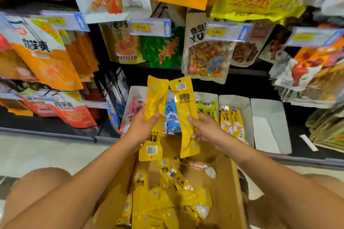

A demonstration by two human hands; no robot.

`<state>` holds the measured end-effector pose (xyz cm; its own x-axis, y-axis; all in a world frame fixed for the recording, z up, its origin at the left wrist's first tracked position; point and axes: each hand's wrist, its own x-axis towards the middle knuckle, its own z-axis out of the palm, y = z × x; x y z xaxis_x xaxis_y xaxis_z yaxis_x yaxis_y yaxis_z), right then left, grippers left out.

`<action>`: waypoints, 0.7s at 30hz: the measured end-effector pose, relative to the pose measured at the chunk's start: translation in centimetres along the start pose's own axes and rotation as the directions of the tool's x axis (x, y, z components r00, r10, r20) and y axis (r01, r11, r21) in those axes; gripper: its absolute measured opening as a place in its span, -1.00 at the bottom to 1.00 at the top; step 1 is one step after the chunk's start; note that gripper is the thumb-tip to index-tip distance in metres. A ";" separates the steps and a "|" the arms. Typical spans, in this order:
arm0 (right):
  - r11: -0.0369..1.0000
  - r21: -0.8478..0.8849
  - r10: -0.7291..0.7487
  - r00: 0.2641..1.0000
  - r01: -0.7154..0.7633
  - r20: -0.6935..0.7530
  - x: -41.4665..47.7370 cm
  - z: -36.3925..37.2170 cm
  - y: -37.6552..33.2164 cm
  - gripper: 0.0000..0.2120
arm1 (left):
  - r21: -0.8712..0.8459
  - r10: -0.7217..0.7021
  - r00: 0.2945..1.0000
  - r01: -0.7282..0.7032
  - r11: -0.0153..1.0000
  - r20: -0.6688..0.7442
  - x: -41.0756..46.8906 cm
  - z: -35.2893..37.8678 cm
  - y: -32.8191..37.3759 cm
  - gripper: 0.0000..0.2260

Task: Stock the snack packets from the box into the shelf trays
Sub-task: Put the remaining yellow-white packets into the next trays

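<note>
Below your hands, the cardboard box (pixel 227 191) held a heap of loose yellow packets (pixel 158 201). Beyond them, the white shelf trays (pixel 232 99) carried pink, blue, green and yellow packets standing upright. Your left hand (pixel 141 126) gripped the first yellow packet (pixel 155 102), barcode end toward you. Your right hand (pixel 204 128) gripped the second yellow packet (pixel 186 102), barcode end away. Both packets ran lengthwise toward the shelf, their far ends close together.
</note>
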<state>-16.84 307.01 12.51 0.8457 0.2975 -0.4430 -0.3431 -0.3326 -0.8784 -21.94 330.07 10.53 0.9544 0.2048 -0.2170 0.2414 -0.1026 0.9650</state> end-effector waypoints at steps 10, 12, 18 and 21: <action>0.995 -0.054 0.093 0.993 -0.089 0.073 2.6 -0.2 1.5 -0.55 | -0.150 -0.116 0.992 0.107 0.983 -0.053 3.6 0.5 -1.1 -0.88; 0.995 -0.057 0.090 0.992 -0.085 0.088 2.2 -0.4 1.5 -0.61 | -0.152 -0.139 0.989 0.129 0.980 -0.055 3.5 0.6 -1.3 -0.87; 0.975 -0.177 0.127 0.990 -0.137 -0.068 3.1 -0.8 2.2 -0.17 | -0.088 -0.127 0.991 0.123 0.988 -0.040 3.6 1.4 -1.0 -0.78; 0.987 -0.052 0.154 0.988 -0.155 -0.026 3.2 -1.5 1.8 -0.59 | -0.080 -0.109 0.994 0.107 0.991 -0.023 3.3 1.3 -0.7 -0.73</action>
<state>-14.09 306.03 9.80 0.7933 0.2193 -0.5680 -0.4481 -0.4211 -0.7886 -18.72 329.51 8.93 0.9183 0.2369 -0.3172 0.3271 -0.0022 0.9450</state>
